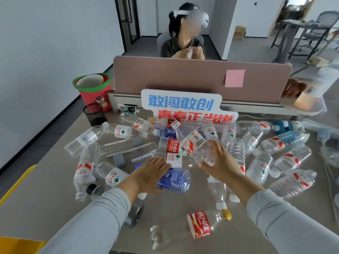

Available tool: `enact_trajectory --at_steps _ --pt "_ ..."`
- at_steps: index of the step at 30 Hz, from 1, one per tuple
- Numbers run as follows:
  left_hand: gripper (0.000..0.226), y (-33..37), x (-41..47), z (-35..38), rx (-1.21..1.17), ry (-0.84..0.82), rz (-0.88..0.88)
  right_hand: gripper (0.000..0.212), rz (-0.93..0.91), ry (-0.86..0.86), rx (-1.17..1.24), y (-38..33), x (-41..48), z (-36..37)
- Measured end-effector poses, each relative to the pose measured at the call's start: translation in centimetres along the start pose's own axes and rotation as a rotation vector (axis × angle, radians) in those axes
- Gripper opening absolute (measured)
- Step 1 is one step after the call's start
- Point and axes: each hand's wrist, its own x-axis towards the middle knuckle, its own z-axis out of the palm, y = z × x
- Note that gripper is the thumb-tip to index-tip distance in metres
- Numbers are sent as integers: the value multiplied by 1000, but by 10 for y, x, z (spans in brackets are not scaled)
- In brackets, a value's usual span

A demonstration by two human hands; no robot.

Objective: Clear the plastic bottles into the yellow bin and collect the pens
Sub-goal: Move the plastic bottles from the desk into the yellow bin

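An office: desk partition (183,77) with sticky note (235,78), office chair (322,24).

The left hand (150,173) is gripping a blue plastic bottle (178,180) lying on the desk (45,180). The right hand (220,162) is holding a clear red-labelled bottle (192,143) tilted above the scattered bottles (291,160). The yellow bin (16,245) is sitting at the desk's left edge.

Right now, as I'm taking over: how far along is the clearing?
Nothing visibly done; the inside of the yellow bin is hidden. Right hand grips a clear bottle, left hand holds a blue bottle. Many bottles litter the table; the mesh cup shows no pens.
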Motion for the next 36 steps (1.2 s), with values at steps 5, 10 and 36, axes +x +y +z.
enact_trajectory --at_steps 5,10,36 --pt "77 -15 -11 -5 -158 570 -10 74 -37 66 17 -13 16 4" --pt "76 -35 -31 -14 -120 896 -175 72 -161 149 55 -43 28 28" --pt "78 18 -497 119 -81 914 -1379 54 -851 -104 146 -359 -174 271"
